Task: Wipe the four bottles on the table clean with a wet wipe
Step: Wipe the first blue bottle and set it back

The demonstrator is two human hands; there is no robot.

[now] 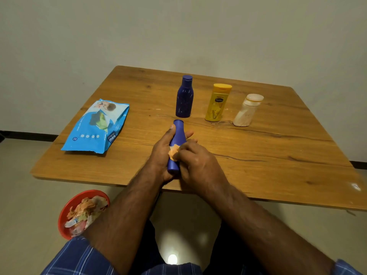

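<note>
Both hands are meeting over the near edge of the table (pixel 278 155), close to its middle. Left hand (pixel 161 153) is gripping a blue bottle (pixel 175 147) lying tilted, cap end pointing toward the far edge, with the thumb along its neck and fingers curled underneath. Right hand (pixel 198 161) is pinching a crumpled orange-tinted wet wipe (pixel 173 152) and pressing it against the bottle's side.

Beyond the hands, three more bottles are standing upright in a loose row running toward the right edge: a second blue bottle (pixel 184 98) just past the held one, a yellow bottle (pixel 217 103) beside it, and a pale cream bottle (pixel 247 111) farthest right. All three are standing apart from one another, and nothing is lying between them and the hands.

Near the left edge, a blue pack of wipes (pixel 97 127) is lying flat, well apart from the bottles.

Below the near left corner, a red bin (pixel 65 211) is sitting on the floor, holding crumpled used wipes and wrappers.

The table is wood-grained, with dark knots and a long crack line. A plain pale wall is running behind it, with a dark skirting strip at floor level, and the floor is pale and glossy.
</note>
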